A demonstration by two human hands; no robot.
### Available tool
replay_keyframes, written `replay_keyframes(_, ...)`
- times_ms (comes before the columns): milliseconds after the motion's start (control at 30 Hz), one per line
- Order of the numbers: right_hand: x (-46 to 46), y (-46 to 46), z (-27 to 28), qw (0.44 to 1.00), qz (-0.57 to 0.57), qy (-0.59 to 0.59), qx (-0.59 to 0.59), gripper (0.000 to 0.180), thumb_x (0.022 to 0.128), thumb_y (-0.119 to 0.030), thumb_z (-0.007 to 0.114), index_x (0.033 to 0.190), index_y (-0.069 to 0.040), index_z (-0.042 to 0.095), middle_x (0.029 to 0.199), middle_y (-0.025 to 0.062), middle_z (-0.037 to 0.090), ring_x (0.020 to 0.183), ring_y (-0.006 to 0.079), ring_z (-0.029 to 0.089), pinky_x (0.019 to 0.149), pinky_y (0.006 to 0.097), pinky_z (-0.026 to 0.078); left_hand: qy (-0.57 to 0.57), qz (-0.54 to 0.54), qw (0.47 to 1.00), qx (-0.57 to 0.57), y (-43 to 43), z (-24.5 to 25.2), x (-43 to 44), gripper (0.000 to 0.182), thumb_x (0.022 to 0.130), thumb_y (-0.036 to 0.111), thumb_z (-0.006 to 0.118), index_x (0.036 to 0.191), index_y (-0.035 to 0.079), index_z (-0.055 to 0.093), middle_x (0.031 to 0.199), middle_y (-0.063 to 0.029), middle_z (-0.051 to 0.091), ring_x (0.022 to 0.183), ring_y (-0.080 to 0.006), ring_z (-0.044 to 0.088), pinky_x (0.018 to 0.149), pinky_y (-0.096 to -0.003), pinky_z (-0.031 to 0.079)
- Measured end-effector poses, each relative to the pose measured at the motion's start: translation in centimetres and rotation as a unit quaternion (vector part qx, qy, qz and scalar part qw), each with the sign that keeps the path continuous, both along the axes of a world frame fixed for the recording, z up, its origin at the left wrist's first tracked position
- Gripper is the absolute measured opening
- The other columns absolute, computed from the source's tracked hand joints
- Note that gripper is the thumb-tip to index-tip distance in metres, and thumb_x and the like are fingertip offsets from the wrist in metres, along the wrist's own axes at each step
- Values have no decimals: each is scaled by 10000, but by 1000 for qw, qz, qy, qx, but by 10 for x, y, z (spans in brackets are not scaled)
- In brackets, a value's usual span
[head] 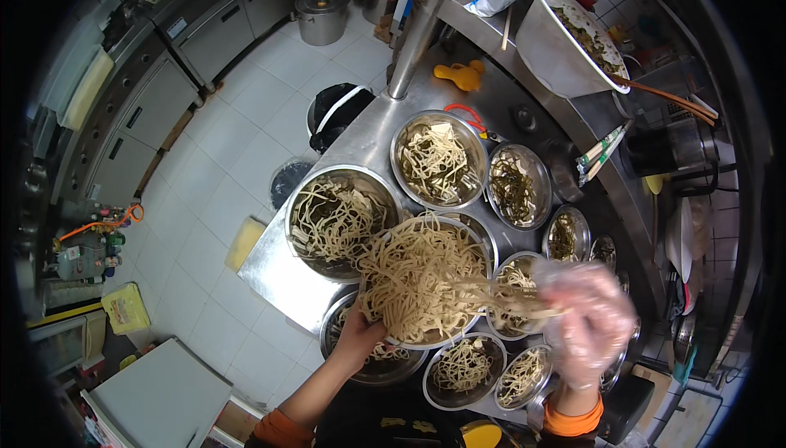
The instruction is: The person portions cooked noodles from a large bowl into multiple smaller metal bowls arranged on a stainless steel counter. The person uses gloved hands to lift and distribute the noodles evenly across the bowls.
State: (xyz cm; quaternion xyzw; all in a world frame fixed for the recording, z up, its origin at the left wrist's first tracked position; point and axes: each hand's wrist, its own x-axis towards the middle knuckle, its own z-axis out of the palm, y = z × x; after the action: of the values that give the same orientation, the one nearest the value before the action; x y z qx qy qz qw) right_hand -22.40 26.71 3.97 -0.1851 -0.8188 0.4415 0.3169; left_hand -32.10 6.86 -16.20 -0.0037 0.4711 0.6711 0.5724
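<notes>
My left hand (359, 332) grips the rim of a steel bowl heaped with pale noodle-like strips (430, 276), held over other bowls. My right hand (586, 319), in a clear plastic glove and blurred, holds a strand bunch of the strips that trails back to the heap. Around it stand several steel bowls: one with strips and dark green shreds (338, 224) at the left, one with pale pieces on top (439, 156) behind, and one with mostly dark shreds (520, 187) at the back right. Nearer me is a bowl with strips (465, 371), beside a smaller one (523, 377).
A large white tub (552, 49) with chopped greens and long chopsticks (669, 99) stands on the raised shelf. A metal post (424, 30) rises at the back of the steel table (288, 276). Red-handled scissors (470, 118) and a yellow object (460, 75) lie beyond the bowls.
</notes>
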Motion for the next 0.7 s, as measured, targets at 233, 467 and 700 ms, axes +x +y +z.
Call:
replay_keyframes(233, -25, 40, 55, 992, -27, 123, 2, 269, 891, -129, 567, 1094, 42, 610, 1067, 167, 621, 868, 185, 643, 757, 271, 528, 5, -9, 1000, -9, -3, -7, 3, 572, 787, -88, 458, 1330, 34, 327, 1124, -106, 566, 768, -153, 620, 535, -257, 527)
replay_keyframes(467, -80, 76, -1, 990, -77, 7, 120, 201, 852, -31, 582, 1035, 6, 655, 1003, 123, 664, 803, 186, 646, 713, 288, 516, -25, -50, 998, -25, -24, -12, 12, 596, 778, -91, 468, 1337, 51, 318, 1096, -103, 579, 735, -152, 620, 539, -253, 523)
replay_keyframes(700, -107, 93, -90, 932, -56, -260, 245, 229, 767, -36, 625, 991, -57, 665, 858, 220, 624, 784, 371, 612, 675, 391, 499, -19, -50, 999, -3, -32, -9, 14, 529, 792, -113, 459, 1291, 36, 362, 1026, -99, 599, 724, -143, 612, 530, -253, 511)
